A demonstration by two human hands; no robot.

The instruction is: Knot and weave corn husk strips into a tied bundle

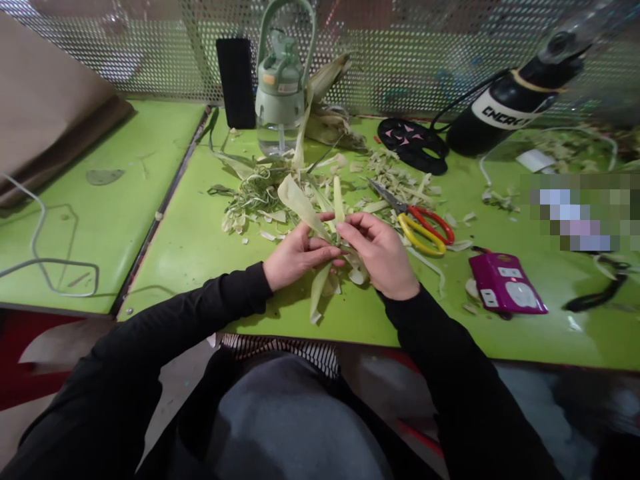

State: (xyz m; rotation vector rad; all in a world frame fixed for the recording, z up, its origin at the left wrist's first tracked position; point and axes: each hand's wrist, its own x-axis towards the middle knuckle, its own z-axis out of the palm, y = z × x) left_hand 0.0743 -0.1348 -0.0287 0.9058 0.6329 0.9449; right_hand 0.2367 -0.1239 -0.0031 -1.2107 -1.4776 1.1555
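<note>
Grasping pale leaf strips (pixel 320 220) together, the left hand (pixel 295 257) and right hand (pixel 383 253) meet; scissors (pixel 420 223) lie at two o'clock.

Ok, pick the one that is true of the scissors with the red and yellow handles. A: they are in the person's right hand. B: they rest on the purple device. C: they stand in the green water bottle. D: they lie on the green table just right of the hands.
D: the scissors lie flat on the green table, just beyond the right hand, which, with the left hand, holds pale husk strips instead.
</note>
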